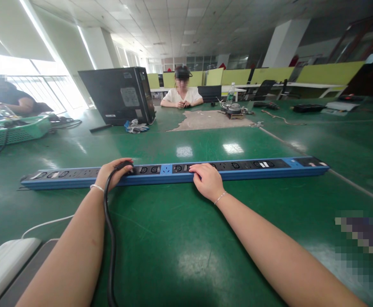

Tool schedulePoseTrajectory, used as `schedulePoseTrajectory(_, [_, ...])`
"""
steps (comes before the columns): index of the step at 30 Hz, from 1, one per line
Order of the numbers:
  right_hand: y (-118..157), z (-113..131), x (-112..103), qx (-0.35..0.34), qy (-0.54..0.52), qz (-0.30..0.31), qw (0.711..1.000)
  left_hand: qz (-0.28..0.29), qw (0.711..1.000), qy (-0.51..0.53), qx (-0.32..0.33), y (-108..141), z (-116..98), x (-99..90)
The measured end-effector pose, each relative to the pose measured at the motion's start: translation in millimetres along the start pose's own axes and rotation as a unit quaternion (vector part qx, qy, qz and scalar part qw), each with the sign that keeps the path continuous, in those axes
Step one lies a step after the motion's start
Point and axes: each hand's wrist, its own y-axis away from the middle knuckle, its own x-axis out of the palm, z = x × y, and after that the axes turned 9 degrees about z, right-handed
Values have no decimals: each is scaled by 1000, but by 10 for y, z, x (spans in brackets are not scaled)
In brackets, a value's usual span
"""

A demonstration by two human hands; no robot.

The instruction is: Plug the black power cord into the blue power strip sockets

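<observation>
A long blue power strip (166,169) with black socket panels lies crosswise on the green table. My left hand (111,171) is closed around a black plug (124,165) at the strip's sockets, left of the middle. From the plug a thick black cable (111,238) runs down over the wrist toward me. Whether the plug is seated in a socket is hidden by my fingers. My right hand (208,180) rests on the strip just right of its middle, with fingers curled over the near edge and top. What lies under those fingertips cannot be made out.
A black computer case (116,96) stands at the back left, with gloves (136,126) beside it. A green basket (20,130) is farther left. A white box-like object (9,260) lies near my left forearm. Across the table sits a person (182,96), near a bottle (231,93) and mechanical parts (235,110).
</observation>
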Motion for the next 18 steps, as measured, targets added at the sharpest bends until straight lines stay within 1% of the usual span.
schedulePoseTrajectory(6, [-3, -9, 6, -6, 6, -6, 1000, -25, 999, 17, -24, 65, -39, 79])
schedulePoseTrajectory(13, [-1, -9, -3, -6, 2, -8, 1000, -40, 999, 19, -27, 74, -55, 127])
schedulePoseTrajectory(15, [-2, -10, -2, -4, -1, -4, 1000, -40, 999, 11, -20, 74, -35, 133])
schedulePoseTrajectory(18, [-2, -16, 1, -6, -2, -3, 1000, -44, 999, -20, 15, 78, -10, 141])
